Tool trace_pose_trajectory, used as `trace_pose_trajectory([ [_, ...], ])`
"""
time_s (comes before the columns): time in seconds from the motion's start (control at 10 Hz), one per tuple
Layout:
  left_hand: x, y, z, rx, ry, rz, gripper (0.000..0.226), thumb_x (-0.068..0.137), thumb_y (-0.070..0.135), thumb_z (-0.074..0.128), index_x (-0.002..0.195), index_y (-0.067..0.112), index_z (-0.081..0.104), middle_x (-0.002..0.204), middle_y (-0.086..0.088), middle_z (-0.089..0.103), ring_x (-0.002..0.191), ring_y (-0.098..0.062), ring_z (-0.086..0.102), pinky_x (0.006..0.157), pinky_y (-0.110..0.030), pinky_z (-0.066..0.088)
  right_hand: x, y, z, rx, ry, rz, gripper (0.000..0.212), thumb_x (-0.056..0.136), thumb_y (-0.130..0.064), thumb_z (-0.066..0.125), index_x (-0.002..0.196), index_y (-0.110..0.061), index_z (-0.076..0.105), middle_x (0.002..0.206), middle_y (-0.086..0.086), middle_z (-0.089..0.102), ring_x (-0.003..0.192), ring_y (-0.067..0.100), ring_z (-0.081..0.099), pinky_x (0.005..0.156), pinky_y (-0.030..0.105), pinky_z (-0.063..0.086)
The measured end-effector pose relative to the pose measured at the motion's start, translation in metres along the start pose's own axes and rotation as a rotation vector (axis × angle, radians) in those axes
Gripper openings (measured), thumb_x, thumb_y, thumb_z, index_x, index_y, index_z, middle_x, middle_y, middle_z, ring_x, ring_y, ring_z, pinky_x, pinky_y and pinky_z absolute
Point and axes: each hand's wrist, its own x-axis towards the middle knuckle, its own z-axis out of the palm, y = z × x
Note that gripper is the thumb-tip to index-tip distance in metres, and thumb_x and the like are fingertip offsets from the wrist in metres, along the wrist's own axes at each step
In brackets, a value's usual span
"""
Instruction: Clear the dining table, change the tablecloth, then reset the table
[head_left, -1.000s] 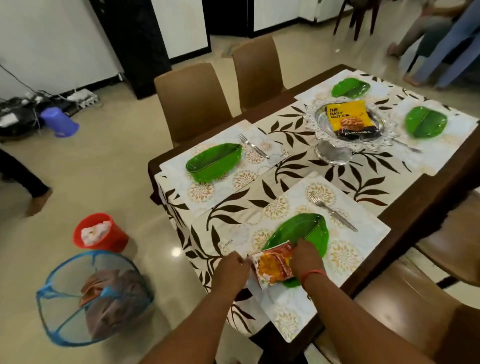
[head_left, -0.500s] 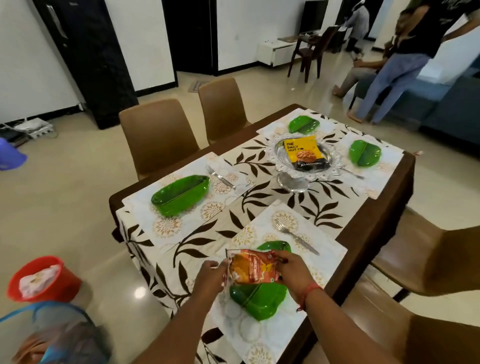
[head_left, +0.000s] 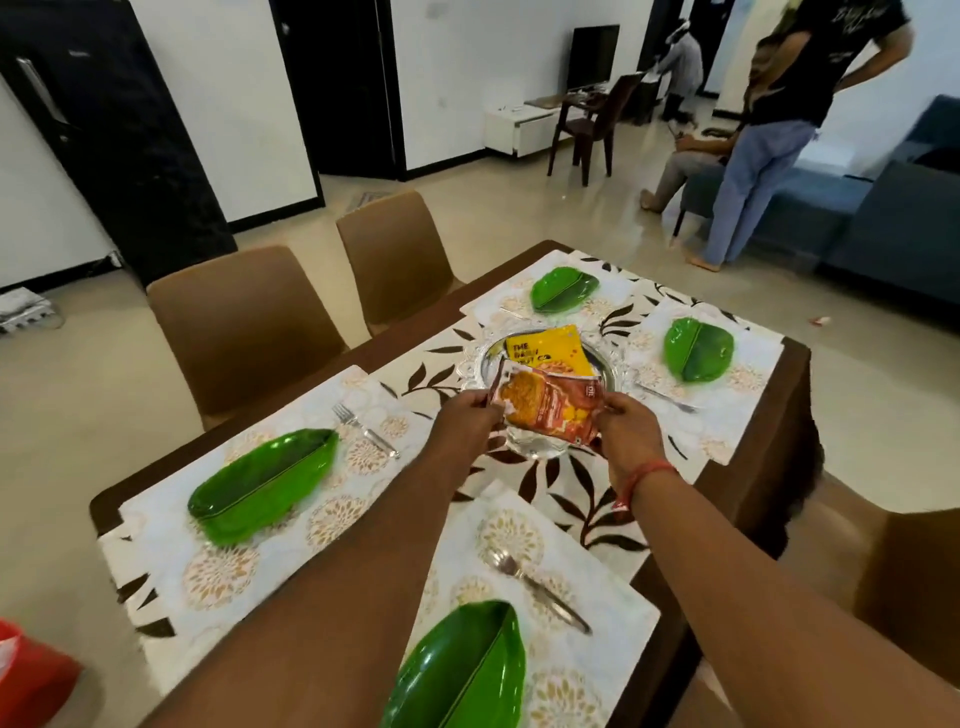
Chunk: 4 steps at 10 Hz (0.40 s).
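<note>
Orange packet (head_left: 550, 410) lifted from near plate (head_left: 467, 670) to glass bowl (head_left: 540, 447) (yellow packet (head_left: 545, 348) inside), both hands' fingers (head_left: 480, 400) gripping it

My orange snack packet (head_left: 548, 410) covers the front half of the glass stand bowl (head_left: 470, 366) & the lower part of the yellow packet (head_left: 545, 348) in it; yellow pkt's print only partly readable. Bowl's stem hidden behind my hands. Near that bowl, my left hand (head_left: 467, 421) & right hand (head_left: 626, 434) show backs only, fingertips tucked behind the pkt. Nearest green leaf plate (head_left: 467, 670), on my side of the bowl, is cut by the bottom edge. Red bin (head_left: 31, 675), far left of the bowl, cut at the corner. Fork (head_left: 540, 592) beside that plate is blurred.
</note>
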Motion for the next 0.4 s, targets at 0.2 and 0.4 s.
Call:
trace_pose_trajectory([
  [0.2, 0.081, 0.022, 0.039, 0.18, 0.011, 0.062, 0.037, 0.097, 0.026, 0.059, 0.132, 0.016, 0.059, 0.134, -0.011, 0.06, 0.118, -0.025, 0.058, 0.097, -0.042, 0.052, 0.091, -0.014, -0.002, -0.329, -0.02, -0.106, 0.039, 0.081, 0.006, 0.055, 0.113, -0.01, 0.071, 0.103, 0.007, 0.073, 0.094, 0.024, 0.068, 0.082, 0.033, 0.056],
  [0.4, 0.095, 0.007, 0.038, 0.92, 0.096, 0.344, 0.061, 0.101, 0.037, 0.05, 0.156, 0.022, 0.028, 0.157, -0.009, 0.037, 0.143, -0.026, 0.035, 0.11, -0.033, 0.03, 0.115, 0.002, -0.001, -0.575, -0.066, -0.199, 0.04, 0.087, -0.002, 0.053, 0.121, -0.018, 0.068, 0.124, 0.008, 0.066, 0.107, 0.029, 0.061, 0.086, 0.032, 0.047],
])
